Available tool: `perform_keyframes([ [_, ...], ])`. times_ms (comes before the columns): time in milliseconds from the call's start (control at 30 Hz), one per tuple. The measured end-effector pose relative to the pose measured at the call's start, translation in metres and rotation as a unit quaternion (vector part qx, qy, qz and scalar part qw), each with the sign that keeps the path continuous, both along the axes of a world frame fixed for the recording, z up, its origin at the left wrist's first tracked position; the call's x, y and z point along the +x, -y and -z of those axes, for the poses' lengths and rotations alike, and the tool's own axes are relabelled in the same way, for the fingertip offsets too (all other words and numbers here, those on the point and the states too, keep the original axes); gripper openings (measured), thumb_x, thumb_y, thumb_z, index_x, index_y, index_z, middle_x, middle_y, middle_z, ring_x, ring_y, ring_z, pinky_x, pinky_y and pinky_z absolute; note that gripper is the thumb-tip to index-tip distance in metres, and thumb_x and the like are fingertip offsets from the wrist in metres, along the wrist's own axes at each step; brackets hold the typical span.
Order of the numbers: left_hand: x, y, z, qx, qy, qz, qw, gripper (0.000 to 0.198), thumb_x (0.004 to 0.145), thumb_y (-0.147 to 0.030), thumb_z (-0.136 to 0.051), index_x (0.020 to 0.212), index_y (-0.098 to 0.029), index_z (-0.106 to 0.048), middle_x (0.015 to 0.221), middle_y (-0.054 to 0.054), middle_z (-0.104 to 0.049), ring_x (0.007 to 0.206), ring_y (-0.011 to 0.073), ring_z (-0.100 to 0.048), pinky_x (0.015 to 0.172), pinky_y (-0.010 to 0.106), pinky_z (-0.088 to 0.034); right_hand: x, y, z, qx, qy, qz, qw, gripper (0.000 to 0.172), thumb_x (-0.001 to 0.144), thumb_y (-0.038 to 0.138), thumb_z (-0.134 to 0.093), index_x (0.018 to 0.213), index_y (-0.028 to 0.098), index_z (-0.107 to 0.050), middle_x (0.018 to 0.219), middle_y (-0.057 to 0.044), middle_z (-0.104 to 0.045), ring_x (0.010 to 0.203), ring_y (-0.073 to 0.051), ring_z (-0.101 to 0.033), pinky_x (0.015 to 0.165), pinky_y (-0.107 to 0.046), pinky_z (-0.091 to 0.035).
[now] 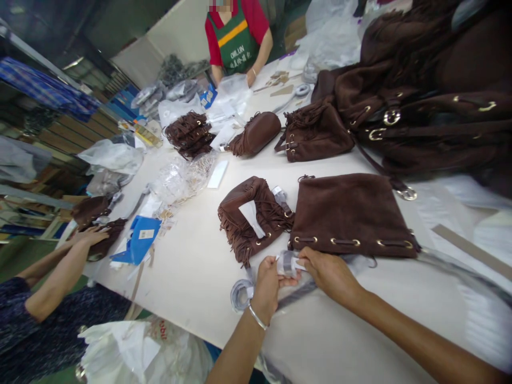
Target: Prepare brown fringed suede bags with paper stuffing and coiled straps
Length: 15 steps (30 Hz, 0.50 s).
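Observation:
My left hand (pixel 267 281), with a silver bangle on its wrist, is closed around a plastic-wrapped bundle (pixel 286 263), grey and dark under the clear film. From the right, my right hand (pixel 326 269) pinches a small white piece at the same bundle's end. What lies under the wrapping I cannot make out. Just beyond my hands is a flat brown drawstring bag (pixel 348 210) with gold eyelets along its near edge. A fringed brown bag (pixel 256 213) with a white paper strip on it sits to its left. Beside my left wrist rests a coiled wrapped strap (pixel 240 295).
Brown bags (pixel 424 106) are piled high at the right. Farther back are a fringed stack (pixel 189 134), crumpled plastic (pixel 180 178) and a blue box (pixel 142 239). One co-worker's hands (pixel 94 236) touch a bag at left; another person in a green apron (pixel 237 45) stands across the table.

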<state>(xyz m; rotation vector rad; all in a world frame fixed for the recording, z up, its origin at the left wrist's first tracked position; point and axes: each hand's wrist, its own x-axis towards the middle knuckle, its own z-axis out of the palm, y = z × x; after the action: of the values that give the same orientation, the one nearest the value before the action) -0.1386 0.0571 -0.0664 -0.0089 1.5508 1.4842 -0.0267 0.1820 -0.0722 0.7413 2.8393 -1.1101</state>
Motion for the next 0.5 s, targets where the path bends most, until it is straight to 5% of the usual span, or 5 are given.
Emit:
perform_keyframes([
  [200, -0.009, 0.006, 0.0, 0.048, 0.063, 0.045, 0.996, 0.029, 0.08, -0.035, -0.063, 0.095, -0.01, -0.064, 0.077, 0.012, -0.07, 0.059, 0.0155, -0.064, 0.057, 0.026, -0.053, 0.006, 0.007, -0.004, -0.062, -0.097, 0.055, 0.992, 0.021, 0.096, 0.034, -0.038, 0.101, 0.022, -0.054, 0.082, -0.001, -0.069, 0.072, -0.018, -0.065, 0.066, -0.025, -0.042],
  [500, -0.013, 0.009, 0.007, 0.07, 0.078, 0.066, 0.992, 0.026, 0.081, -0.028, -0.061, 0.098, -0.009, -0.065, 0.077, 0.013, -0.071, 0.06, 0.0145, -0.064, 0.058, 0.024, -0.053, 0.004, -0.001, -0.025, -0.018, -0.087, 0.007, 0.996, 0.029, 0.096, 0.03, -0.039, 0.105, 0.025, -0.067, 0.097, -0.004, -0.072, 0.088, -0.019, -0.067, 0.079, -0.028, -0.047],
])
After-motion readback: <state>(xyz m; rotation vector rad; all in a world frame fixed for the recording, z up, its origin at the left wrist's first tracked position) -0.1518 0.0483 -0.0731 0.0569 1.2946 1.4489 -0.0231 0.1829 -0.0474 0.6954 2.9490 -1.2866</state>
